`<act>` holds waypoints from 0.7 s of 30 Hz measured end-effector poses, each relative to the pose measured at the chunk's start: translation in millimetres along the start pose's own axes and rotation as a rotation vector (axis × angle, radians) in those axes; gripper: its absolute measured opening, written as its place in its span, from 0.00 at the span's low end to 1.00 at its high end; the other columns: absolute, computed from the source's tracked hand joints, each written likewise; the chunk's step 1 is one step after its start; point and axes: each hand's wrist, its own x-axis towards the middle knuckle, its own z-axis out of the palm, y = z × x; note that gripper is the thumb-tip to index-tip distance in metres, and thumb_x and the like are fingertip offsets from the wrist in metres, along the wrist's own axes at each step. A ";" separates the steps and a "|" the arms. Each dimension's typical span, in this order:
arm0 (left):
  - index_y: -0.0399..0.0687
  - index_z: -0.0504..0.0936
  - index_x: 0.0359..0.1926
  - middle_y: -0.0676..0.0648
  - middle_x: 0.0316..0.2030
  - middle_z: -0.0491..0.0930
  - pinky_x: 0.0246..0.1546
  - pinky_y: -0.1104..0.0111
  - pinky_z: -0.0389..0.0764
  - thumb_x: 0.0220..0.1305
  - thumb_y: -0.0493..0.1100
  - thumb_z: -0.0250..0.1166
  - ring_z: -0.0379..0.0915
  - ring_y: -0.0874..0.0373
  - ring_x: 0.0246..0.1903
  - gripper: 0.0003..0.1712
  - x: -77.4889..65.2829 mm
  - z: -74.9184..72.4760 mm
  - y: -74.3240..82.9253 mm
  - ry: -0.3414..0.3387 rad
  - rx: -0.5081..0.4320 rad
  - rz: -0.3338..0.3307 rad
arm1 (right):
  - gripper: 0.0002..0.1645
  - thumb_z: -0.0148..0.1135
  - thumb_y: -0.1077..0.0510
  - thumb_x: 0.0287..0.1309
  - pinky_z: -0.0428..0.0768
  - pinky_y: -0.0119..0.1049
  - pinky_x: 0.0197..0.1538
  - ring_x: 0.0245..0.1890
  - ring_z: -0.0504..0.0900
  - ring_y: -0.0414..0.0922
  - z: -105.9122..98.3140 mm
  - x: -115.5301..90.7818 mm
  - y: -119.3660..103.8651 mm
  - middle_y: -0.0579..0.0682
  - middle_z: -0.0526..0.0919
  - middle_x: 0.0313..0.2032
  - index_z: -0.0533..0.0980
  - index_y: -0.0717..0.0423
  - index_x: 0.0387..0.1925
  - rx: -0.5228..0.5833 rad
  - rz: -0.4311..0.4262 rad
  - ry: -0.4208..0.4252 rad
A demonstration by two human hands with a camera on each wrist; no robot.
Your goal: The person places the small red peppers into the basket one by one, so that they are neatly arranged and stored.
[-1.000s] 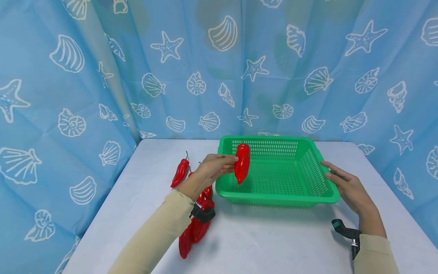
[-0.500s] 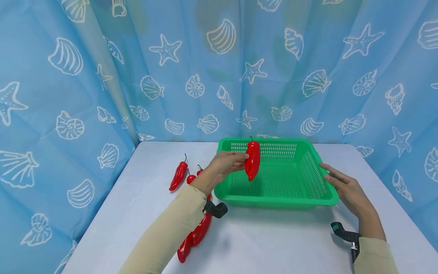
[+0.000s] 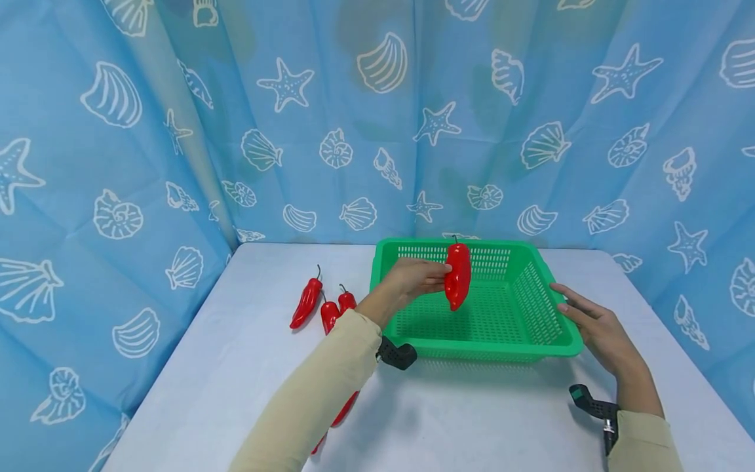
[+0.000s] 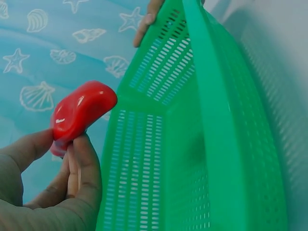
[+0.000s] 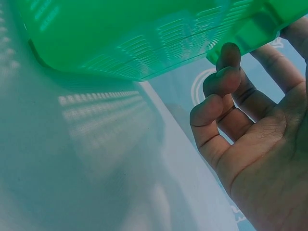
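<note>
My left hand (image 3: 413, 278) pinches a red chili pepper (image 3: 457, 276) between thumb and fingers. The pepper hangs nearly upright over the inside of the green plastic basket (image 3: 472, 349), stem at the top. In the left wrist view its glossy body (image 4: 82, 110) sits beyond the fingertips, beside the basket's long rim (image 4: 211, 96). At the basket's right side, my right hand (image 3: 604, 334) grips the rim, thumb on top. From the right wrist view, the other fingers (image 5: 228, 79) curl beneath the rim. No peppers show on the basket's visible floor.
Several more red chili peppers (image 3: 307, 303) lie on the white table (image 3: 253, 367) left of the basket, some partly hidden under my left sleeve (image 3: 330, 387). A blue curtain (image 3: 295, 164) with shell prints hangs behind and along both sides.
My left hand has carried the pepper rightward, from the basket's left side toward its middle. More of the peppers at the back left now show. The right hand stays at the rim.
</note>
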 end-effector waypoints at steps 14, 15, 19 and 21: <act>0.32 0.86 0.41 0.41 0.33 0.86 0.52 0.57 0.82 0.61 0.34 0.71 0.85 0.52 0.34 0.09 18.6 32.7 -11.7 0.038 -0.087 -0.069 | 0.34 0.54 0.43 0.73 0.81 0.28 0.47 0.51 0.78 0.30 -3.9 1.2 -1.3 0.55 0.57 0.73 0.59 0.36 0.76 -0.026 0.030 0.005; 0.32 0.86 0.40 0.41 0.33 0.86 0.52 0.56 0.82 0.61 0.34 0.71 0.86 0.51 0.34 0.09 20.0 35.4 -12.3 0.045 -0.094 -0.074 | 0.35 0.54 0.42 0.73 0.80 0.27 0.48 0.53 0.76 0.29 -4.1 1.2 -2.1 0.57 0.55 0.75 0.59 0.36 0.76 -0.037 0.036 0.004; 0.33 0.86 0.37 0.41 0.31 0.86 0.48 0.58 0.84 0.60 0.33 0.71 0.86 0.50 0.35 0.07 24.7 44.7 -12.8 0.066 -0.092 -0.090 | 0.36 0.53 0.40 0.72 0.76 0.22 0.49 0.55 0.70 0.27 -3.5 -0.1 -6.1 0.60 0.49 0.77 0.58 0.36 0.77 -0.070 0.046 0.002; 0.33 0.86 0.36 0.41 0.31 0.86 0.46 0.60 0.85 0.60 0.33 0.71 0.86 0.50 0.35 0.06 27.4 48.8 -12.7 0.070 -0.081 -0.091 | 0.36 0.54 0.41 0.72 0.76 0.22 0.48 0.54 0.72 0.27 -2.2 -0.9 -7.3 0.62 0.51 0.76 0.58 0.39 0.77 -0.060 0.033 0.003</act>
